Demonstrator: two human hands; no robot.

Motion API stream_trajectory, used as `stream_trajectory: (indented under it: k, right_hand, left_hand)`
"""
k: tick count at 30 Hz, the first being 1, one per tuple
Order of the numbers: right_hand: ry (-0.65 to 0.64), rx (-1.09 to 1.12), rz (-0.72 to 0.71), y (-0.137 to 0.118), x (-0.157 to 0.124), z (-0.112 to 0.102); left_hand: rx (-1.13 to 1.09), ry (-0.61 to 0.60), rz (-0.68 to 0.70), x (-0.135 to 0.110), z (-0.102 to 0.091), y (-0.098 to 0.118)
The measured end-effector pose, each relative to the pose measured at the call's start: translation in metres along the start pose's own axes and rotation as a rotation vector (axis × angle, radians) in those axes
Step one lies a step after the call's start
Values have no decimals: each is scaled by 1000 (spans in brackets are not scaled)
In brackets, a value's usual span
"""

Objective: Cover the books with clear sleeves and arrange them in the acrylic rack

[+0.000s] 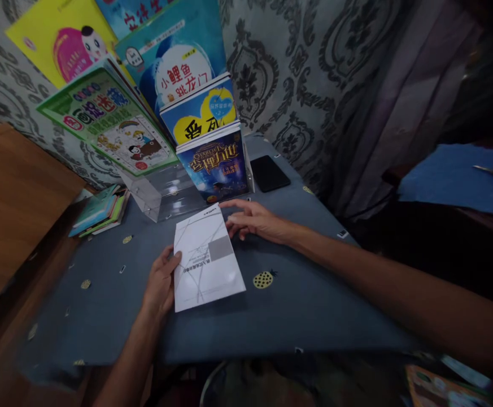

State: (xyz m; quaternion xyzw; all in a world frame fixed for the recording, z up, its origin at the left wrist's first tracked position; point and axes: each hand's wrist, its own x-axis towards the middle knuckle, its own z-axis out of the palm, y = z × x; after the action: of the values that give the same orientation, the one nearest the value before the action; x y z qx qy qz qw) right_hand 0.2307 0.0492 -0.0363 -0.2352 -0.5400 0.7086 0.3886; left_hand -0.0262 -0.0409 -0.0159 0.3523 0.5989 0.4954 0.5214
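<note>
Left hand (161,277) grips a white printed booklet (206,268) over the tabletop (297,316); right hand (252,221), loosely curled, is at its far corner; apparently handling it, calling for a steady two-handed hold

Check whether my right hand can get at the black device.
Likely yes: nothing seems to stand between your right hand, at the edge of the booklet, and the black device, lying uncovered on the table. The book stand is to one side, and your left hand holds the booklet.
</note>
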Motion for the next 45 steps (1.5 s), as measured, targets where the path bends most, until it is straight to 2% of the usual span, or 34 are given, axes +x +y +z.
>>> stream_trajectory:
  k: [2, 6, 7, 9, 12, 14, 19, 22, 26, 31, 37, 41, 45]
  right_hand:
    - [27, -165, -6, 3, 0, 2]
    - [132, -537, -36, 8, -1, 6]
    - [137, -605, -48, 8, -2, 7]
    - [141, -727, -86, 7, -5, 10]
    - [164, -941, -197, 8, -10, 19]
    - [127, -1078, -311, 10, -10, 28]
    - [-189, -1239, -532, 25, 10, 56]
    - [-277, -1290, -538, 37, 33, 67]
    - [-298, -1366, -476, 44, 54, 72]
    - [-277, -1377, -357, 40, 51, 60]
    - [-171, -1350, -240, 32, 23, 22]
    - [-41, -1288, -206, 26, 9, 3]
    - [-10, -1246, -204, 25, 9, -2]
  left_hand:
    - [238, -28, 87, 1, -8, -2]
    - [1027, 42, 477, 3, -20, 7]
    - [1168, 51, 556, 5, -20, 9]
    - [1289, 7, 671, 13, -18, 12]
    - [1272, -98, 791, 34, -12, 8]
    - [1295, -80, 832, 49, -9, 1]
    - [1295, 1, 892, 69, -12, -16]
    - [1244, 2, 908, 70, -17, -20]
    - [1213, 7, 869, 70, -18, -19]
    - [1293, 16, 813, 67, -13, -14]
    - [1353, 14, 763, 65, -12, -12]
    - [1349, -11, 814, 68, -15, -14]
    - [1381, -50, 866, 67, -13, -10]
